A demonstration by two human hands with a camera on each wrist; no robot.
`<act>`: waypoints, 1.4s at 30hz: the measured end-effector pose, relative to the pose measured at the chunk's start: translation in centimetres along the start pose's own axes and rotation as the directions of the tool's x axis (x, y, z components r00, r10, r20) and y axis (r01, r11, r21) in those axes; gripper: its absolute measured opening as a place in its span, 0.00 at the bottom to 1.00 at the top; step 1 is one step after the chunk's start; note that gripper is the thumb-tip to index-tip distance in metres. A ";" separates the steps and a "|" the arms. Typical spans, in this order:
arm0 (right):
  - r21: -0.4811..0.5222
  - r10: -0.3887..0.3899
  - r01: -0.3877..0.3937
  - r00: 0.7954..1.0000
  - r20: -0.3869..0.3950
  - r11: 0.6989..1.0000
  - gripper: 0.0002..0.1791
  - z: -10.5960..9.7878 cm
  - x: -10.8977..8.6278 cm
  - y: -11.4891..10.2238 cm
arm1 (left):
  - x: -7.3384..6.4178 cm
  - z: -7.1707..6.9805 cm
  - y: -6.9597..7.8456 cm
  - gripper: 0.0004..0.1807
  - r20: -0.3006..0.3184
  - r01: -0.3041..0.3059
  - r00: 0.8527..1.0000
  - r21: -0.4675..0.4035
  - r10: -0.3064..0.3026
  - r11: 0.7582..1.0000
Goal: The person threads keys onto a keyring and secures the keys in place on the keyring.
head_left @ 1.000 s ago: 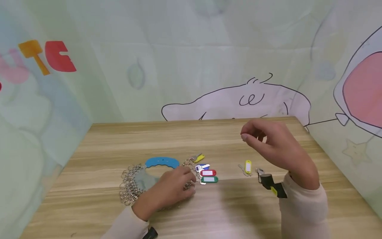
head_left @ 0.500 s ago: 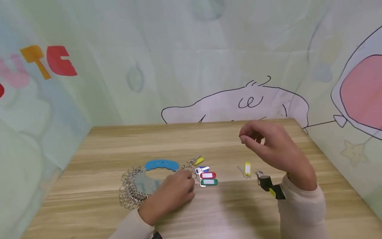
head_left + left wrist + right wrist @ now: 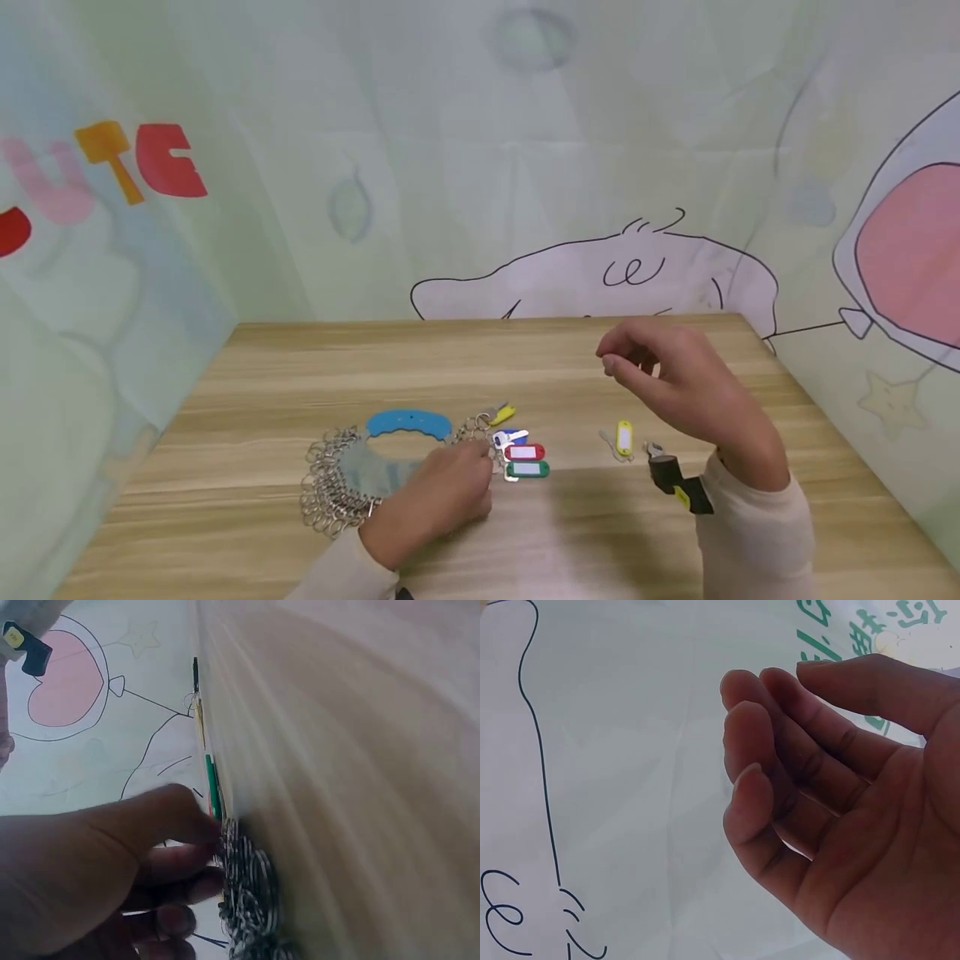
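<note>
My left hand [image 3: 442,496] is down at the right side of a round key holder with a blue grip strip [image 3: 411,422] and many metal rings [image 3: 322,500] along its edge. In the left wrist view, thumb and fingers pinch at the small metal rings [image 3: 251,892]. Just beyond the fingertips lie keys with a red tag [image 3: 523,452], a green tag [image 3: 528,470], a blue tag [image 3: 517,436] and a yellow tag [image 3: 506,414]. My right hand [image 3: 686,383] hovers above the table, its fingers loosely curled around nothing.
Near the right forearm, a key with a yellow tag [image 3: 624,438] lies on the wooden table [image 3: 300,367], with another small metal key [image 3: 655,450] partly behind the black wrist strap [image 3: 678,485]. A printed curtain [image 3: 285,208] rises behind the table edge.
My left hand's fingers have drawn in closer together at the rings, and the hand turned slightly. The right hand stays raised. The head view has tilted a little upward.
</note>
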State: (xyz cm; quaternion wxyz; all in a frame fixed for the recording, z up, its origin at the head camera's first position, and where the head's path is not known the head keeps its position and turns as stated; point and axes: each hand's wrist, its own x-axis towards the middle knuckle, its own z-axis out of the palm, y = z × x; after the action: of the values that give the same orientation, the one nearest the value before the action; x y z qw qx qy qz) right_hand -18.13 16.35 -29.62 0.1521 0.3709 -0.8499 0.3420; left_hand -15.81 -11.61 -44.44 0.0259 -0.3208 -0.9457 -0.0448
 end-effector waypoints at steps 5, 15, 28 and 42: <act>-0.007 0.020 -0.020 1.000 -0.002 1.000 0.08 0.3 -0.1 0.1 | -0.3 0.1 -0.7 0.10 -0.089 -0.034 0.996 -0.100 0.025 0.994; -0.001 0.015 -0.015 1.000 0.002 1.000 0.09 0.4 0.1 0.2 | -0.1 0.0 -2.8 0.12 -0.077 -0.023 0.997 -0.525 -0.021 0.851; 0.008 0.018 -0.018 1.000 0.020 1.000 0.08 0.4 0.1 0.1 | 0.4 -0.7 -3.6 0.11 0.018 0.058 0.998 -0.665 -0.062 0.744; 0.001 0.015 -0.015 0.999 0.030 1.000 0.08 0.5 0.2 0.1 | 0.0 -1.0 -4.1 0.13 0.093 0.136 0.991 -0.663 -0.100 0.736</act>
State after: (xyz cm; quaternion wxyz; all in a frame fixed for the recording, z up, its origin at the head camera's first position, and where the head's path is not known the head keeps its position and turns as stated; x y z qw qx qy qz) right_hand -18.30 16.00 -29.91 0.1366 0.3696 -0.8546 0.3382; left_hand -18.27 -14.97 -43.70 -0.1176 -0.2493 -0.8858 -0.3734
